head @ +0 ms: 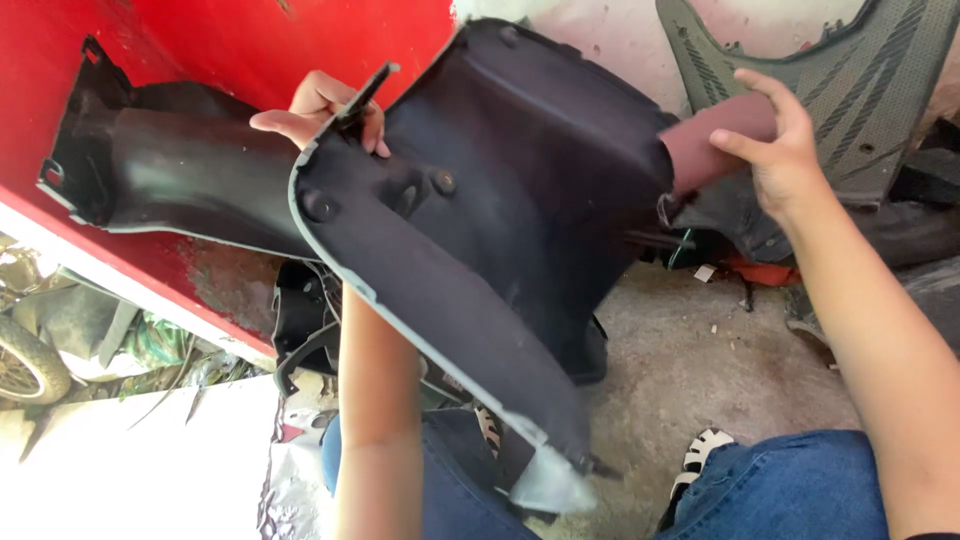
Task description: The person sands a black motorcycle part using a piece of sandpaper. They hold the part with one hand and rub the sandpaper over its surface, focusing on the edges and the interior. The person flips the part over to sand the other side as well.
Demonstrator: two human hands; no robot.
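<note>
A large dark curved plastic fairing panel [500, 200] is held up in front of me, its inner side facing me and its lower tip near my knees. My left hand [320, 110] grips the panel's upper left edge by a thin tab. My right hand [775, 140] presses a folded reddish-brown sheet of sandpaper [715, 140] against the panel's right edge. Both forearms reach up from my lap, which is in blue jeans.
A second black fairing panel [170, 170] leans on a red wall [230, 40] at the left. A grey ribbed footboard panel [850, 90] stands at the upper right. Concrete floor [700, 360], a wheel [25, 365] at far left, other dark parts under the panel.
</note>
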